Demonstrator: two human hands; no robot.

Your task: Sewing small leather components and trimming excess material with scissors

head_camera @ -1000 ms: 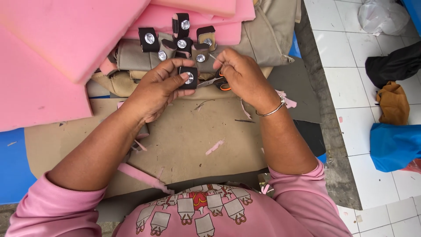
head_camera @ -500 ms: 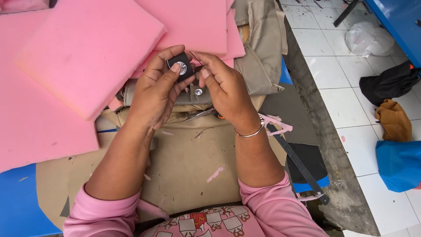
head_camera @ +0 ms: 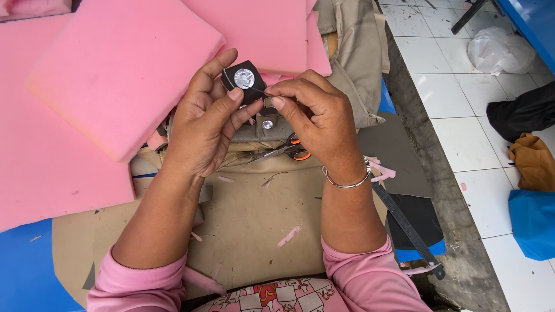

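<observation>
My left hand (head_camera: 203, 124) holds up a small black fabric piece with a round silver button (head_camera: 243, 79) in its middle, pinched between thumb and fingers. My right hand (head_camera: 317, 118) is beside it, its thumb and forefinger pinched on a thin needle or thread (head_camera: 261, 91) that touches the black piece. Below the hands, another black piece with a silver button (head_camera: 266, 123) lies on the tan fabric (head_camera: 254, 214). Orange-handled scissors (head_camera: 292, 150) lie under my right hand, partly hidden.
Thick pink foam slabs (head_camera: 110, 75) cover the left and top. Folded tan cloth (head_camera: 355, 52) is at the upper middle. A dark strap (head_camera: 407, 228) runs off the table's right edge. White tiled floor with bags and cloths (head_camera: 529, 162) lies to the right.
The camera view has tilted and moved closer. Both hands lifted the black button piece off the pile and now hold it higher, with my right fingers pinching at its edge.
</observation>
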